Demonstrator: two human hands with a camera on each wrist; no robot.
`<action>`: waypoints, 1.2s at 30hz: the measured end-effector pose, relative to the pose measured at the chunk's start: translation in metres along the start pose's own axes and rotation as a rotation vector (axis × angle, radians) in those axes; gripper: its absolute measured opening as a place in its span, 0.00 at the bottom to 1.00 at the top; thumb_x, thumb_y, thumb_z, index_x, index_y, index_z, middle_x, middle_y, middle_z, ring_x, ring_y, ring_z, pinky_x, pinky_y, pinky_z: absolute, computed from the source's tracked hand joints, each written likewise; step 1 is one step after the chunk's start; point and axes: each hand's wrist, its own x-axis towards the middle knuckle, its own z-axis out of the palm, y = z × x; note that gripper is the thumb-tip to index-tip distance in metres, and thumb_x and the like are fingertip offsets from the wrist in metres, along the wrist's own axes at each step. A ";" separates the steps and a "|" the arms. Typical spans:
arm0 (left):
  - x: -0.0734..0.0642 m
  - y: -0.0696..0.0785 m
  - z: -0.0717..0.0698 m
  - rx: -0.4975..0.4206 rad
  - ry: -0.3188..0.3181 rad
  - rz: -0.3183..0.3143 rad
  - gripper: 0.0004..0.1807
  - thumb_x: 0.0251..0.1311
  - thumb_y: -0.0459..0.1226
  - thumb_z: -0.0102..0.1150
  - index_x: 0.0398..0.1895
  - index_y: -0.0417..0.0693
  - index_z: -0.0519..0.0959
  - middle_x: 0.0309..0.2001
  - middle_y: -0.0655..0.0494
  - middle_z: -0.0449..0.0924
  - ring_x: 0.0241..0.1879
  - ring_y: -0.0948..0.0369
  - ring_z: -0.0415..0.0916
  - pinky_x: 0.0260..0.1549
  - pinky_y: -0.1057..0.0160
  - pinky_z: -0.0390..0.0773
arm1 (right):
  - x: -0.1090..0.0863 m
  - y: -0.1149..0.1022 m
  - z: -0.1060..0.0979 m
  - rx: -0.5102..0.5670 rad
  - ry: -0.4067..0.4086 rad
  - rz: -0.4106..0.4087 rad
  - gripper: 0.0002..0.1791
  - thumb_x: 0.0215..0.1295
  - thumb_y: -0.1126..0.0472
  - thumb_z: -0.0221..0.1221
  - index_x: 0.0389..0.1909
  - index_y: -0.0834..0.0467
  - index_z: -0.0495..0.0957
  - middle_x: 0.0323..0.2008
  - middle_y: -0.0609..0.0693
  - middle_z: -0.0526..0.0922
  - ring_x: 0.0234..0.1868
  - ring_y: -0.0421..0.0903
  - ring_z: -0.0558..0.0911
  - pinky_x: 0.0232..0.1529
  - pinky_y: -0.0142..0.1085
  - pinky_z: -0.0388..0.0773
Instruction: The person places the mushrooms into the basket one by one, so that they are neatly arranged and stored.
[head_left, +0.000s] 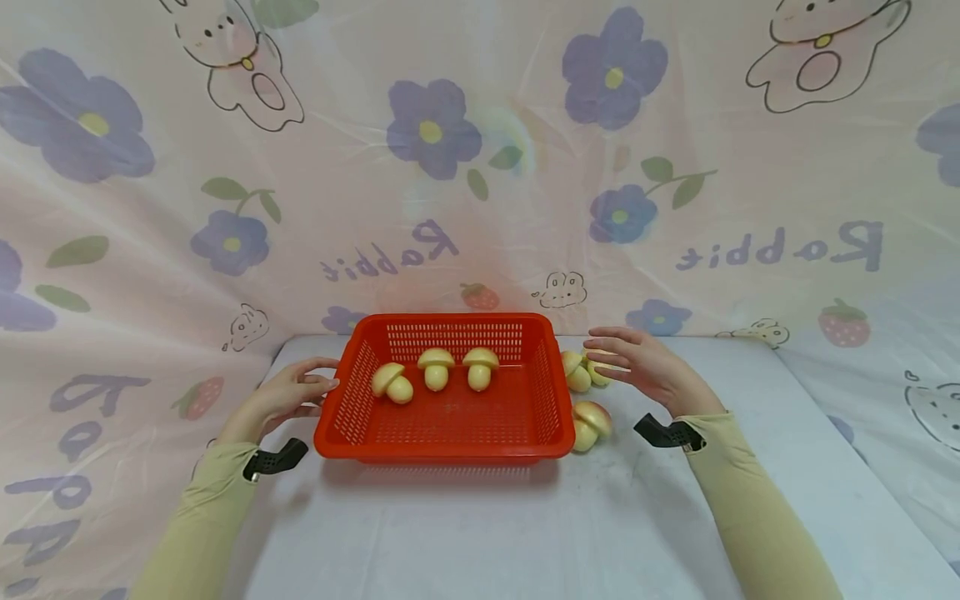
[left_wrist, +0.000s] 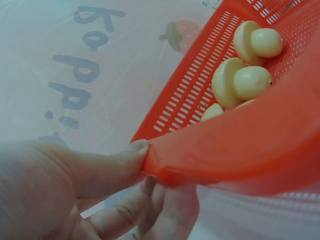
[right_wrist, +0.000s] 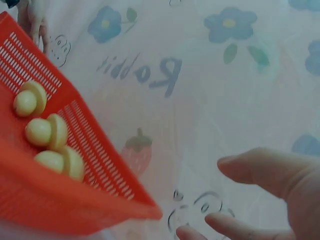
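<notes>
A red plastic basket [head_left: 450, 450] with slotted walls stands in the middle of the head view. Inside it lie three pale yellow toy mushrooms, one mushroom [head_left: 393, 383] near the left wall and the others, such as the mushroom [head_left: 480, 368], toward the back. My left hand [head_left: 288, 396] pinches the basket's left rim, thumb on top and fingers curled beneath, as the left wrist view shows. To the right of the basket, my right hand [head_left: 645, 367] is raised with its fingers spread loosely, holding nothing and apart from the rim.
More toy mushrooms sit outside against the basket's right side, one mushroom [head_left: 591, 425] nearer the front and others, like the mushroom [head_left: 577, 372], behind it. A white cloth [head_left: 450, 533] covers the table. A printed curtain [head_left: 525, 192] hangs behind and at the sides.
</notes>
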 end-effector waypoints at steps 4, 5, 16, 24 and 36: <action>-0.001 0.001 0.001 0.001 0.000 0.000 0.32 0.68 0.38 0.54 0.70 0.39 0.55 0.41 0.48 0.80 0.35 0.56 0.78 0.35 0.60 0.82 | -0.004 0.012 -0.008 -0.013 0.005 0.022 0.33 0.73 0.56 0.52 0.70 0.67 0.53 0.64 0.62 0.66 0.62 0.57 0.69 0.64 0.53 0.61; -0.001 0.001 0.001 0.002 -0.001 0.001 0.32 0.68 0.38 0.54 0.70 0.39 0.55 0.41 0.48 0.80 0.35 0.56 0.78 0.35 0.60 0.82 | -0.004 0.015 -0.010 -0.011 0.007 0.025 0.33 0.73 0.56 0.52 0.70 0.68 0.53 0.64 0.61 0.66 0.63 0.58 0.68 0.64 0.53 0.61; 0.003 -0.001 -0.001 0.006 0.001 0.006 0.33 0.67 0.39 0.55 0.70 0.40 0.55 0.40 0.49 0.80 0.36 0.55 0.78 0.37 0.58 0.82 | -0.014 0.050 -0.026 -0.071 0.003 0.108 0.36 0.74 0.52 0.49 0.70 0.71 0.50 0.66 0.68 0.61 0.63 0.61 0.67 0.61 0.50 0.66; 0.003 -0.003 0.001 0.010 0.005 -0.006 0.32 0.67 0.39 0.56 0.69 0.41 0.56 0.40 0.48 0.80 0.35 0.55 0.79 0.37 0.58 0.82 | -0.022 0.072 -0.029 -0.080 0.007 0.176 0.36 0.74 0.52 0.49 0.70 0.71 0.50 0.68 0.69 0.57 0.66 0.65 0.62 0.62 0.50 0.65; 0.004 -0.003 0.000 0.012 0.010 -0.005 0.31 0.67 0.39 0.56 0.69 0.41 0.57 0.40 0.48 0.80 0.36 0.55 0.79 0.37 0.58 0.82 | -0.024 0.088 -0.028 -0.046 0.022 0.182 0.33 0.72 0.57 0.53 0.69 0.71 0.53 0.61 0.61 0.71 0.57 0.53 0.73 0.62 0.51 0.66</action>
